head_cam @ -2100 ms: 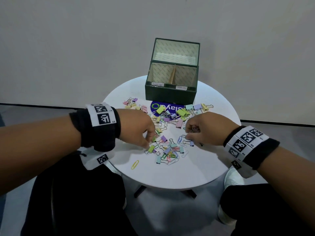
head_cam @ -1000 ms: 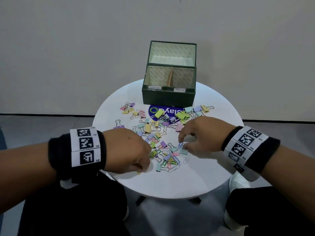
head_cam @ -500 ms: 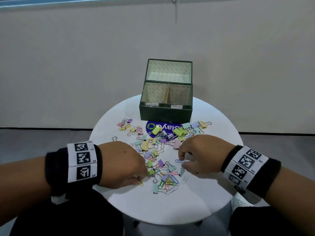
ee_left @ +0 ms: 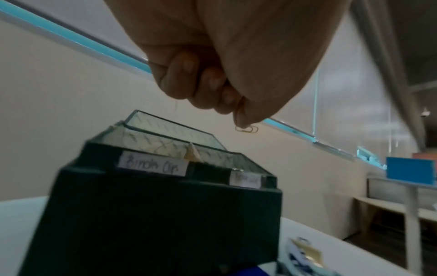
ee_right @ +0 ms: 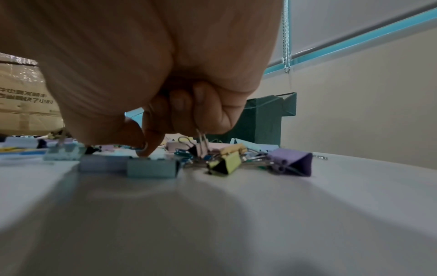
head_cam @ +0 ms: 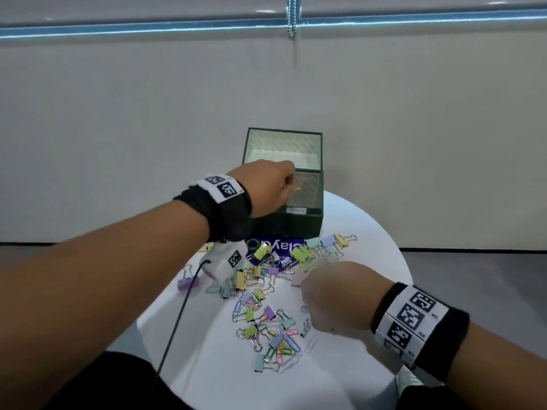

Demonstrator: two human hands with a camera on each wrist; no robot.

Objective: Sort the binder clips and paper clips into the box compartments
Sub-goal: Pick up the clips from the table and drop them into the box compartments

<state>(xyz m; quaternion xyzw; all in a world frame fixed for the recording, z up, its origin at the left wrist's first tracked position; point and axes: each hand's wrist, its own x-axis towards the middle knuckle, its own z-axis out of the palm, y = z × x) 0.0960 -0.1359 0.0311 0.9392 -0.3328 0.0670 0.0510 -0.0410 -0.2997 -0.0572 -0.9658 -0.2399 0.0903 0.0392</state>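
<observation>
My left hand (head_cam: 268, 184) pinches a yellow paper clip (ee_left: 246, 128) over the green box (head_cam: 307, 224) at the surface's far edge — should release only once past the divider, above the right front compartment. Right hand (head_cam: 334, 297) curled in the clip pile (head_cam: 266, 321) mid-surface, thin metal wire between fingers — which clip, can't tell.

You've got a yellow paper clip (head_cam: 297, 189) pinched and hanging level above the dark green box (head_cam: 307, 226), over its front compartments. The box sits open at the tabletop's far edge, with a cardboard divider (ee_left: 192, 153) splitting the front into two labelled compartments and one wide compartment behind. Pastel binder clips (head_cam: 302, 255) crowd just in front of the box, and a mixed heap of binder clips and coloured paper clips (head_cam: 282, 349) spreads across the tabletop's middle toward your near edge.
</observation>
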